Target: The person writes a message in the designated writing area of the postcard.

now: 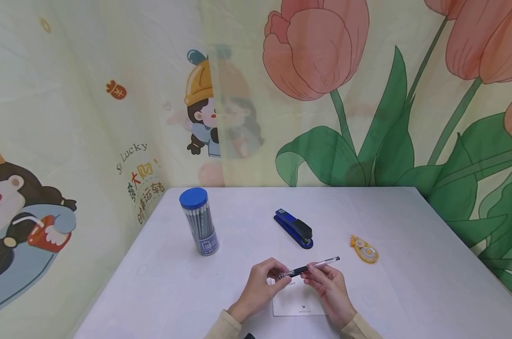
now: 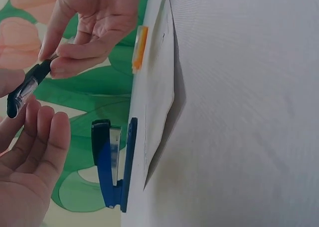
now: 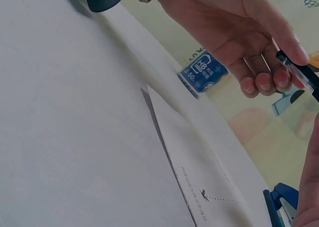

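A black-and-clear pen (image 1: 299,271) is held in the air between both hands, slightly tilted, its right end higher. My left hand (image 1: 264,286) pinches the pen's left end between thumb and fingers. The right hand (image 1: 329,288) grips the pen near its middle, and the clear barrel sticks out past the fingers. In the left wrist view the pen (image 2: 35,82) runs from the left thumb to the right fingertips. Beneath the hands lies a white paper (image 1: 300,303) with small print; in the right wrist view the paper (image 3: 187,152) has a raised edge.
A blue-lidded tub of pencils (image 1: 202,226) stands at the left. Behind the hands lies a blue and black stapler (image 1: 294,228). An orange correction tape (image 1: 364,249) is on the right. Printed curtains hang behind the white table (image 1: 146,292).
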`<state>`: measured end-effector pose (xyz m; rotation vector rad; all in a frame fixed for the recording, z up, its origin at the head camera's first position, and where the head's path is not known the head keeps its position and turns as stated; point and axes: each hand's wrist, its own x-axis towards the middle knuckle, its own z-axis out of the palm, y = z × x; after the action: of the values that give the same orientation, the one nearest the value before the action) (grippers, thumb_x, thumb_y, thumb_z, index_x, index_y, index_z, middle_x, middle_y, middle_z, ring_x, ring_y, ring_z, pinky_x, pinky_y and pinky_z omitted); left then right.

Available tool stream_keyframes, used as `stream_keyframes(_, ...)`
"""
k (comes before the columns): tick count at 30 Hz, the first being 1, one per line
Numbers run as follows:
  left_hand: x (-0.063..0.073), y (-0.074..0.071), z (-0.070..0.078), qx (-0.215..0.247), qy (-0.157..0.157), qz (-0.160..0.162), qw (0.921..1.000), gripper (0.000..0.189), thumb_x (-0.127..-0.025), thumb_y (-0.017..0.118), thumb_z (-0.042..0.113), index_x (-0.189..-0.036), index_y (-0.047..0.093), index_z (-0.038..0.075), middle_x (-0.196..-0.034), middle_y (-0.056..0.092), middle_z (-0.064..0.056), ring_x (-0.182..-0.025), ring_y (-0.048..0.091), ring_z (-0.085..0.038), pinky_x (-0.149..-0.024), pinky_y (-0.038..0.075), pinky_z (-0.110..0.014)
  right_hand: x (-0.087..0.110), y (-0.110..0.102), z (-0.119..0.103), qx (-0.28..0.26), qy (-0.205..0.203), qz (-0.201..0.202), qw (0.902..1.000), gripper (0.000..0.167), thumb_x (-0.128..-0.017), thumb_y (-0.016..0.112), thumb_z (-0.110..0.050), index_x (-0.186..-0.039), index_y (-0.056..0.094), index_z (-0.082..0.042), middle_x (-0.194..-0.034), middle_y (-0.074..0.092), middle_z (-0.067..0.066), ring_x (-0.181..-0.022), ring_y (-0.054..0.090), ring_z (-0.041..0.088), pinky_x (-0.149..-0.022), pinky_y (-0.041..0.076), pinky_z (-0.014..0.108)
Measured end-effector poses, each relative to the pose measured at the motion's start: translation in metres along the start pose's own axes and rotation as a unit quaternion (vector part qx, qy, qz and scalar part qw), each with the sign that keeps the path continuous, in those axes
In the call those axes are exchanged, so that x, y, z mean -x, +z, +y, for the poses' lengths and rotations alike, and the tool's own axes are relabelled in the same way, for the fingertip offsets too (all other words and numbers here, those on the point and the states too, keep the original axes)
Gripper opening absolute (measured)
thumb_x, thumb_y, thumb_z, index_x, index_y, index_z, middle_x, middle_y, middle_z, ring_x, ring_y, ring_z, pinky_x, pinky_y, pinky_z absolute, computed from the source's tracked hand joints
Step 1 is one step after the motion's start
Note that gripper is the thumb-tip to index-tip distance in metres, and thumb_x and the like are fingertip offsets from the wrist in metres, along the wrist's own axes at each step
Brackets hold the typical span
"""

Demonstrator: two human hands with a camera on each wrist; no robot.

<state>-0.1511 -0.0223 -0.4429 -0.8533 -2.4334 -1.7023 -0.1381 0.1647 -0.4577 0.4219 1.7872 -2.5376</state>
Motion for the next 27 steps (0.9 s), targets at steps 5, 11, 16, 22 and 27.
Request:
stream_keyframes(5, 0.002, 0.001, 0.002, 0.013, 0.011, -0.008, 0.9998, 0.012, -0.085, 0.071, 0.010, -0.095, 0.066, 0.004, -0.089, 0.067, -0.007, -0.073, 0.055, 0.000, -0.069, 0.054, -0.019, 0.001, -0.002, 0.001, -0.006, -0.007, -0.007, 0.9999, 0.033, -0.093, 0.056, -0.004, -0.118, 0.049, 0.017, -0.086, 0.069, 0.004, -0.076, 0.067, 0.013, -0.073, 0.058, 0.023)
stream_keyframes(11, 0.002, 0.002, 0.005, 0.022, 0.015, -0.019, 0.9995, 0.013, -0.087, 0.070, 0.014, -0.095, 0.067, 0.004, -0.087, 0.067, -0.006, -0.073, 0.055, -0.002, -0.066, 0.053, -0.019, 0.001, -0.006, 0.004, -0.015, -0.026, -0.020, 0.9994, 0.023, -0.092, 0.057, -0.003, -0.109, 0.056, 0.013, -0.083, 0.069, 0.004, -0.073, 0.067, 0.012, -0.069, 0.058, 0.023)
stream_keyframes(16, 0.002, 0.001, 0.002, 0.005, -0.007, -0.021, 0.9997, 0.016, -0.092, 0.065, 0.020, -0.096, 0.068, 0.005, -0.087, 0.066, -0.001, -0.075, 0.056, -0.001, -0.071, 0.053, -0.019, 0.000, -0.012, 0.004, -0.008, -0.039, -0.049, 0.9980, 0.014, -0.092, 0.057, -0.003, -0.102, 0.059, 0.007, -0.082, 0.070, 0.004, -0.073, 0.067, 0.012, -0.069, 0.058, 0.022)
stream_keyframes(22, 0.003, -0.004, -0.005, -0.028, -0.022, -0.009, 0.9993, 0.016, -0.093, 0.063, 0.016, -0.098, 0.067, 0.002, -0.087, 0.064, 0.002, -0.077, 0.056, -0.001, -0.072, 0.053, -0.020, -0.006, -0.028, -0.005, 0.013, -0.024, -0.068, 0.9973, 0.009, -0.092, 0.057, -0.003, -0.097, 0.061, 0.003, -0.083, 0.069, 0.004, -0.072, 0.067, 0.012, -0.069, 0.058, 0.022)
stream_keyframes(27, 0.004, -0.012, -0.007, -0.052, -0.042, -0.007, 0.9977, 0.015, -0.093, 0.063, 0.014, -0.100, 0.067, 0.001, -0.088, 0.063, 0.004, -0.079, 0.055, -0.002, -0.074, 0.052, -0.019, -0.013, -0.045, -0.015, 0.043, -0.009, -0.090, 0.9950, 0.007, -0.094, 0.054, -0.004, -0.095, 0.061, -0.001, -0.080, 0.068, 0.002, -0.072, 0.066, 0.009, -0.070, 0.057, 0.020)
